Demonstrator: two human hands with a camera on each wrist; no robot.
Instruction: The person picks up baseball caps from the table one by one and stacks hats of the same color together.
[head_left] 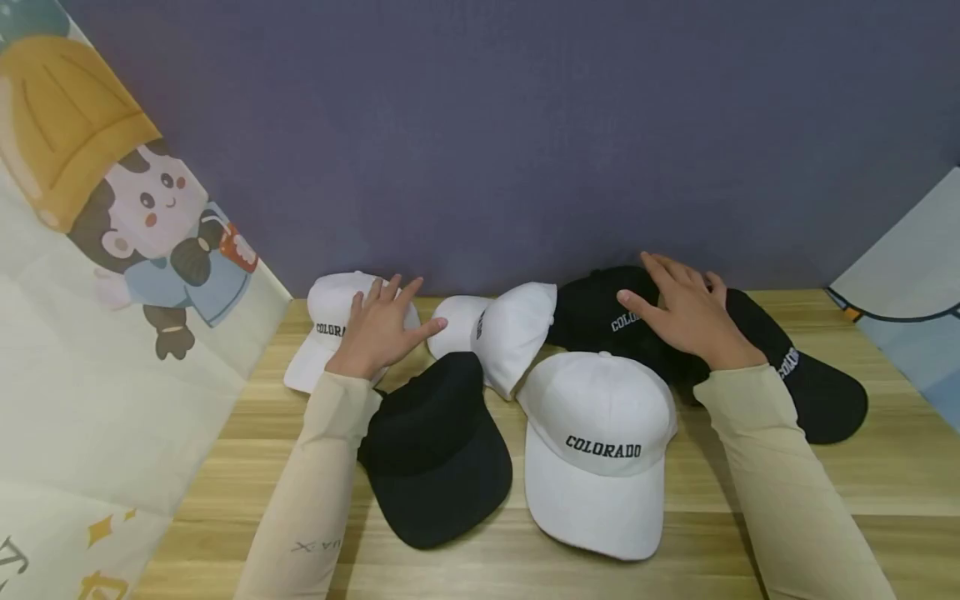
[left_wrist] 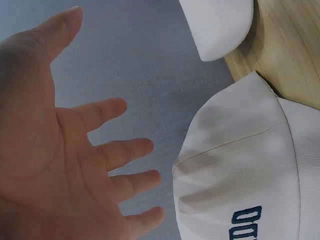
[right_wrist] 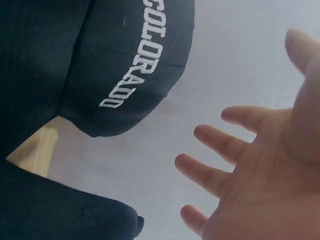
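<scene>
My left hand hovers with spread fingers over a white baseball cap at the back left. In the left wrist view, a gap shows between the fingertips and that cap's crown. Above two black caps at the back right is my right hand, its fingers also spread and holding nothing. One black cap lies left of this hand, the other black cap to its right with the brim pointing right. White COLORADO lettering marks both; in the right wrist view the palm stands apart from them.
Between the hands, a white cap lies on its side. Nearer the front are a black cap and a white COLORADO cap, brims toward me. A dark blue-grey panel rises behind the wooden table; a cartoon-printed sheet borders the left.
</scene>
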